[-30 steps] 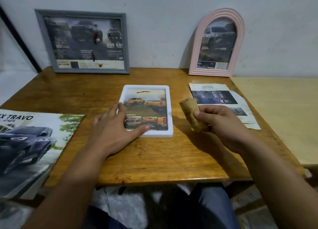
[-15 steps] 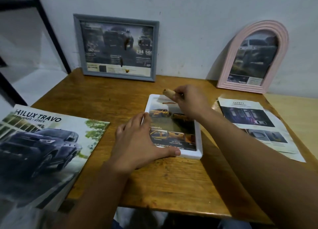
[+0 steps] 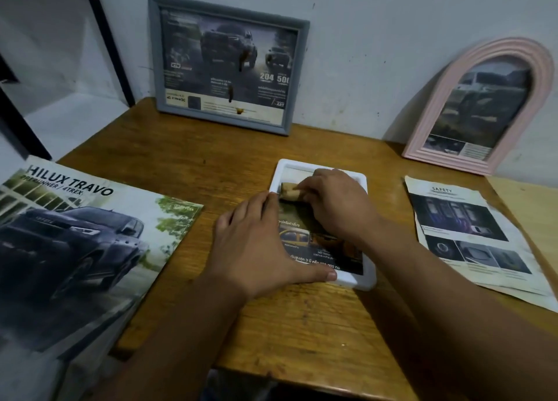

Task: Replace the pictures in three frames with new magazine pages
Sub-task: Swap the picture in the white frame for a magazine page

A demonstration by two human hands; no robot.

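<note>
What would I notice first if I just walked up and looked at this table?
Probably the two hands in the middle: the left hand rests on the white frame lying flat on the wooden table, while the right hand holds a small tan cloth on its top part. Next, the big Hilux Travo magazine at the left, and the grey frame and pink arched frame leaning on the wall.

The worktop (image 3: pixel 169 156) is varnished wood with visible grain and a soft sheen. The white frame (image 3: pixel 370 280) looks like smooth plastic, the magazine (image 3: pixel 75 234) is glossy paper, and the loose pages (image 3: pixel 471 234) are thinner, slightly wrinkled paper. The wall (image 3: pixel 362 53) is matt, scuffed plaster.
</note>
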